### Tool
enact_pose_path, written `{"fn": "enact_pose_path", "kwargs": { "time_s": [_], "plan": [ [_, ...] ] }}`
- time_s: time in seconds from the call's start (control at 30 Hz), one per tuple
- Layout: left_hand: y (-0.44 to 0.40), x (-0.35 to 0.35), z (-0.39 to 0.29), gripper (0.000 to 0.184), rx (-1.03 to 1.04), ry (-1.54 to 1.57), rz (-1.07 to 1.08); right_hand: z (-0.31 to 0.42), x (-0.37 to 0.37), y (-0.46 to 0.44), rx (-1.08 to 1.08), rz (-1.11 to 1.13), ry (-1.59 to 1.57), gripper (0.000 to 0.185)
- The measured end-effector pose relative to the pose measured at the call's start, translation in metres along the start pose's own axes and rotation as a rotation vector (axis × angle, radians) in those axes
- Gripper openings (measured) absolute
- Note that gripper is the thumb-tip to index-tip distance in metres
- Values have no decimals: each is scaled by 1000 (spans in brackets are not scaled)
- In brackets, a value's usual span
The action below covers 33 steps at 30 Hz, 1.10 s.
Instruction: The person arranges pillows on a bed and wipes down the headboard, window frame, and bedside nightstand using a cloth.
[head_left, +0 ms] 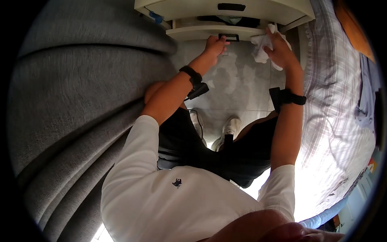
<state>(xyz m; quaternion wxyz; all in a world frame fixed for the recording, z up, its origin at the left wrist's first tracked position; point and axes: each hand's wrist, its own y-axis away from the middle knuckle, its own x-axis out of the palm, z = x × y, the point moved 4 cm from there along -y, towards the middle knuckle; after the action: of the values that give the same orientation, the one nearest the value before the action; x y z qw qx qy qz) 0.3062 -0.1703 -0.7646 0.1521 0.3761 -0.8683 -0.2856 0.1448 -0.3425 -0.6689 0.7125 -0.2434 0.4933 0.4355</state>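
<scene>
My left hand (215, 46) is closed at the black handle (234, 38) of a low white drawer (193, 34), its fingers hooked on the handle's left end. The drawer stands partly pulled out, and dark and pale cloth (238, 21) shows inside it. In my right hand (282, 52) is a crumpled white cloth (262, 43), held at the drawer's right front corner. Part of the cloth hangs below the fingers. Black straps with small dark devices sit on both forearms.
Above is another drawer front (189, 10) with a black handle (231, 7). A grey fabric curtain (88, 76) fills the left side. On the right lies a bed with a checked cover (330, 92). Grey floor tiles (246, 84) with pale smears lie between my feet and the drawers.
</scene>
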Motion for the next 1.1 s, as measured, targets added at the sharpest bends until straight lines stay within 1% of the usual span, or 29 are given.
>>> {"fn": "enact_pose_path", "kwargs": {
  "time_s": [0.07, 0.1, 0.13, 0.17, 0.2, 0.27, 0.3, 0.33, 0.4, 0.43, 0.47, 0.53, 0.57, 0.63, 0.67, 0.73, 0.77, 0.83, 0.87, 0.93, 0.97, 1.03, 1.07, 1.1],
  "plan": [
    [-2, -2, 5, 27, -29, -38, 46, 5, 9, 9, -105, 14, 88, 66],
    [-3, -1, 7, 27, -49, -84, 85, 8, 13, 11, -103, 14, 95, 66],
    [-3, 0, 8, 27, -50, -84, 88, 17, 20, 11, -201, 29, 59, 67],
    [-1, 1, 5, 22, -96, -71, 94, 31, 23, 8, -306, 41, 26, 69],
    [-3, 1, 5, 17, -143, -55, 96, 47, 21, 1, -316, 40, 30, 69],
    [-7, -1, 8, 16, -146, -76, 88, 77, 23, 2, -400, 87, 16, 70],
    [-10, -1, 10, 16, -139, -99, 78, 78, 23, 0, -382, 72, 102, 72],
    [-15, 1, 13, 16, -140, -92, 81, 75, 21, -5, -382, 77, 108, 72],
    [-6, 3, 3, 21, -197, -67, 70, 65, 19, -13, -359, 14, 136, 75],
    [4, 2, -6, 26, -193, -106, 81, 61, 23, -15, -379, -31, 84, 74],
    [1, -2, -2, 26, -195, -99, 85, 61, 30, -13, -379, -26, 89, 74],
    [-4, 2, 1, 22, -137, -166, 211, 60, 32, -8, -372, -213, 168, 69],
    [-3, 5, -3, 22, -129, -167, 219, 58, 30, -8, -369, -220, 176, 69],
    [7, 5, -4, 25, -180, -182, 184, 59, 27, -7, -400, -231, 232, 61],
    [9, 4, -7, 25, -175, -180, 183, 58, 22, -7, -403, -234, 234, 61],
    [10, 4, -10, 29, -252, -187, 148, 37, 6, -6, -283, -157, 202, 57],
    [8, 4, -11, 32, -250, -206, 179, 26, 0, -5, -295, -159, 210, 57],
    [8, 4, -12, 29, -238, -195, 172, 2, -7, -7, -173, -215, 139, 54],
    [6, 5, -10, 27, -234, -199, 171, 7, -10, -8, -189, -213, 149, 54],
    [1, 6, -5, 25, -218, -190, 151, 15, -6, -10, -112, -180, 267, 52],
    [-2, 6, -1, 24, -209, -197, 141, 23, 0, -9, -118, -178, 270, 52],
    [-7, 6, 1, 23, -206, -220, 141, 47, 9, -7, -272, -230, 173, 52],
    [-8, 7, 1, 23, -200, -246, 145, 56, 11, -6, -273, -231, 175, 52],
    [-6, 7, -2, 23, -200, -246, 145, 66, 17, -4, -290, -154, 117, 52]
  ]
}}
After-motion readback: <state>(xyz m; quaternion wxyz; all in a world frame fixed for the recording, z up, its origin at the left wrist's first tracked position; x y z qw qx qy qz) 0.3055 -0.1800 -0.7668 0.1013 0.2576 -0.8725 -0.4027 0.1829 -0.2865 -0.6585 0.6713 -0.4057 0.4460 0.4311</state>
